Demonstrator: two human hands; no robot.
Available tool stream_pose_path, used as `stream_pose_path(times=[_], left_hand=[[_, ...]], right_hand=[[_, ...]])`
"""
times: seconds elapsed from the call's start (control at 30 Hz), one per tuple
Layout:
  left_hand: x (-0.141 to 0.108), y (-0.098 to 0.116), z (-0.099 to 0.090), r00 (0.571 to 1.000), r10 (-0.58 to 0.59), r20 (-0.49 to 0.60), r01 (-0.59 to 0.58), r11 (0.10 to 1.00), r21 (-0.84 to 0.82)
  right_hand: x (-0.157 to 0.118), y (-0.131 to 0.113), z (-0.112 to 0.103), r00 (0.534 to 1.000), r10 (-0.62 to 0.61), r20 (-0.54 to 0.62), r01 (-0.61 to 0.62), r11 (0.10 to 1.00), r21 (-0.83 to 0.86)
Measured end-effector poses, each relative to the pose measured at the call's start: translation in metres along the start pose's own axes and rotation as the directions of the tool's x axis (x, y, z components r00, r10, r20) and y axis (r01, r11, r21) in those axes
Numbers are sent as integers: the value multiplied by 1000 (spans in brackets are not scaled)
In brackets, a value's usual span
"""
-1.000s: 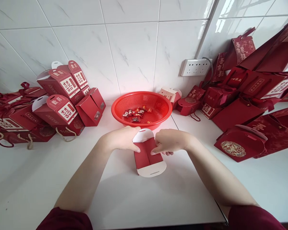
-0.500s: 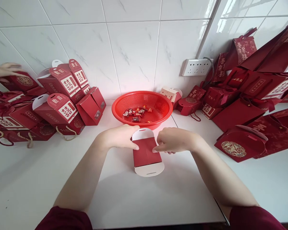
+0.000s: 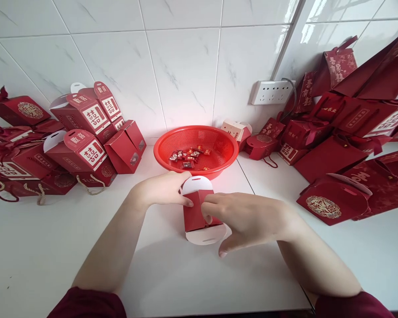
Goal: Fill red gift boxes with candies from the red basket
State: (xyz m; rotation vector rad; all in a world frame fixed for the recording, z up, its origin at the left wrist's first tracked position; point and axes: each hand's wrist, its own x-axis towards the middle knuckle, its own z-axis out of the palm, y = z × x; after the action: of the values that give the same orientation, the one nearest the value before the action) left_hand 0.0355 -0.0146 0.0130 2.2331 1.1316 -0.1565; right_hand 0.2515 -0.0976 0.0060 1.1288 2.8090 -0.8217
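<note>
A red candy box (image 3: 193, 216) with white rounded end flaps lies on the white table before me. Its two top panels meet at a seam that has opened slightly. My left hand (image 3: 167, 189) grips the box's left side, thumb on the top panel, other fingers mostly hidden. Over the right panel is my right hand (image 3: 248, 216), its fingers bent down at the seam and its thumb spread away toward me; it holds nothing. Just behind the box stands a red plastic basket (image 3: 162, 155) with several wrapped candies (image 3: 189, 157) inside.
Stacked red gift boxes (image 3: 86, 152) with rope handles stand at left. More red boxes and bags (image 3: 338, 154) are piled at right. A white power strip (image 3: 272, 92) is on the tiled wall (image 3: 185, 66). A small cream box (image 3: 234, 129) sits behind the basket.
My right hand has moved from the box's right edge onto its top, thumb now spread, and the seam has parted. Another person's hand has left the boxes at far left. My left hand stays put.
</note>
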Motion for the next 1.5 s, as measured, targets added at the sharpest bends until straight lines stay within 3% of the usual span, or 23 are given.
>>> stream_pose_path(times=[0.1,0.17,0.27,0.43,0.53,0.67,0.87,1.03,1.17,1.3,1.37,1.5], left_hand=[[1,2,4,989,-134,60,135,991,-5],[2,3,6,982,-162,102,168,985,-50],[3,3,8,990,-116,80,120,992,-45],[0,6,4,999,35,19,-36,997,64],[-9,13,0,991,135,0,-134,985,112],[-24,24,3,985,160,-72,-146,976,162],[-32,22,26,991,97,-89,-92,994,62],[-33,5,53,976,103,-192,-124,987,-98],[-29,-14,85,923,178,-340,-277,922,-271],[-20,-34,122,796,297,-527,-480,840,-253],[-17,-40,134,744,298,-599,-504,838,-209],[-13,-46,137,691,285,-664,-507,846,-165]], right_hand=[[3,0,0,1000,14,25,-15,999,37],[3,0,-1,1000,17,23,-18,999,42],[6,1,-3,998,63,-20,-63,998,12],[19,15,-1,953,289,-85,-300,934,-191],[25,26,0,944,322,-72,-330,928,-171],[28,38,-2,931,365,-22,-365,926,-94],[34,50,-3,927,358,114,-364,930,41],[35,52,-5,936,345,74,-347,938,15],[29,56,-8,949,308,-61,-306,951,37],[29,57,-8,973,216,-79,-208,973,99],[32,55,-6,989,122,-80,-111,985,130],[40,52,-1,987,6,-160,16,991,133]])
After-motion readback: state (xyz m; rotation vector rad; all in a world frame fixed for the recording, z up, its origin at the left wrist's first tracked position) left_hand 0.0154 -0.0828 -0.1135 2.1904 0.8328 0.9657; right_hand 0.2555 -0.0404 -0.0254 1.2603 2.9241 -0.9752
